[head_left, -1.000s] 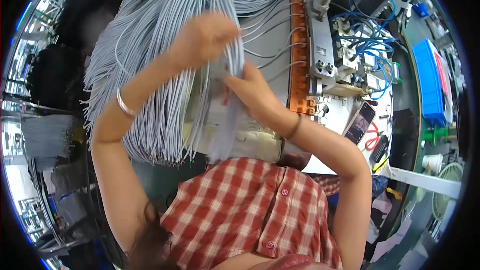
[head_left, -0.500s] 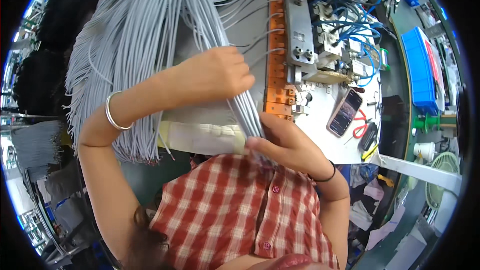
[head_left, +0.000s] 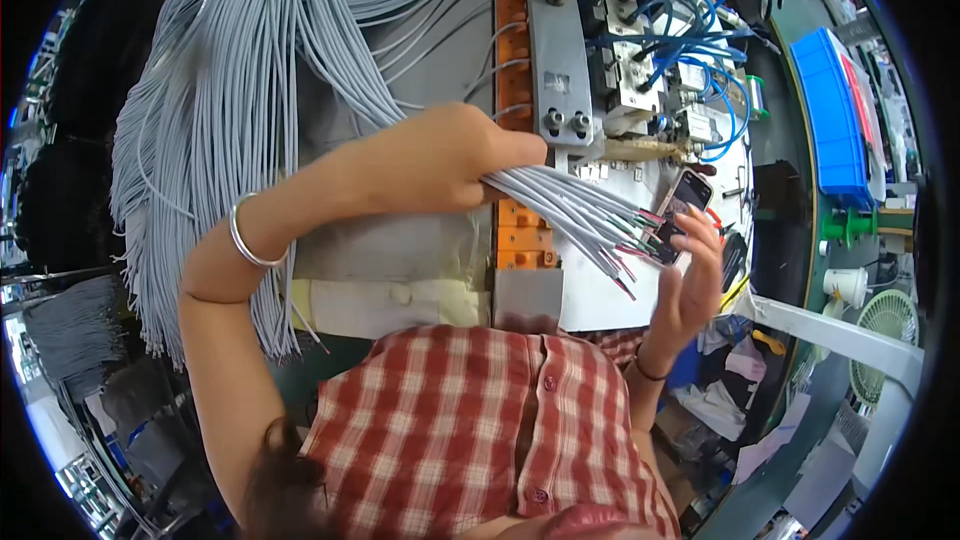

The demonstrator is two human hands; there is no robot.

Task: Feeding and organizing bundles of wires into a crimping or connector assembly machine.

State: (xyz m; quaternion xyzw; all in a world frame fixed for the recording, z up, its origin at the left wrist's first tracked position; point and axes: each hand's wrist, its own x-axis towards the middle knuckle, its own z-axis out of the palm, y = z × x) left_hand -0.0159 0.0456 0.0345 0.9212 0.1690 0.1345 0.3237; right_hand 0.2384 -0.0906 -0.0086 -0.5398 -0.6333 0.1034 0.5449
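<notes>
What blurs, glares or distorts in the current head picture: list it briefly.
Head view: black corners frame a rounded fisheye image; head view: light glints off the silver bangle; head view: the right hand looks slightly soft, while the grey cables in the left hand look fairly crisp.

The cable bundle [head_left: 570, 208] is showing a light grey colour, and its wire tips [head_left: 625, 285] are displaying red, green and dark tones. The big cable heap [head_left: 225, 110] is repeating the same grey. Beside it, the long strip [head_left: 512, 60] is shining in orange, while the thin tubes [head_left: 737, 125] are looking bright blue. The shirt [head_left: 440, 400] is carrying a plaid pattern of brick red and cream, and its buttons [head_left: 540, 495] are appearing pinkish red. The bracelet [head_left: 238, 230] is gleaming silver; the wristband [head_left: 651, 372] is looking black. The bin [head_left: 830, 130] is showing strong blue, and the fan [head_left: 885, 360] is having a pale green shade.
</notes>
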